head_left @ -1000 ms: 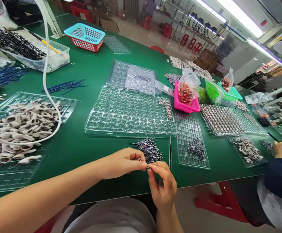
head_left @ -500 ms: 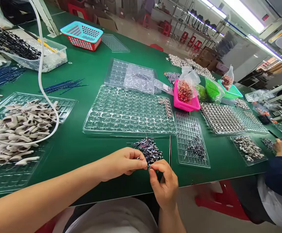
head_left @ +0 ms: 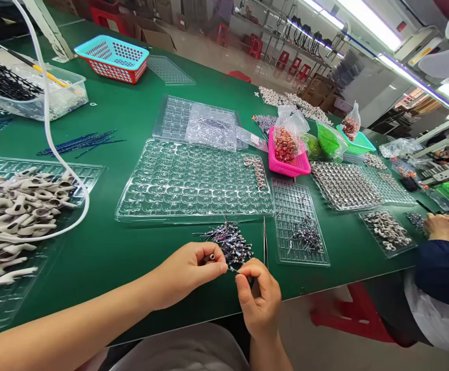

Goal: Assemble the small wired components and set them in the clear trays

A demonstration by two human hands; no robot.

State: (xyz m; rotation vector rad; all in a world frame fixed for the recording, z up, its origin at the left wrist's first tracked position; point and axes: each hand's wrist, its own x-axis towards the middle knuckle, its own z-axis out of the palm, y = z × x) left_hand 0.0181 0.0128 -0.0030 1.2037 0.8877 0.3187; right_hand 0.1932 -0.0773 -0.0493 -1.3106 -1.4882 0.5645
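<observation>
On my head feed I get the left hand, lower center, pinching one end of a thin part; right hand just beside it, fingertips at the other end. Small tube in the left hand's curled fingers. Wired parts piled just above. Tweezers right of pile. Big clear tray mid-frame, few small pieces toward its upper right. Pale shells heaped at left edge. Pink basket right of center. Co-worker's hands, far right.
</observation>
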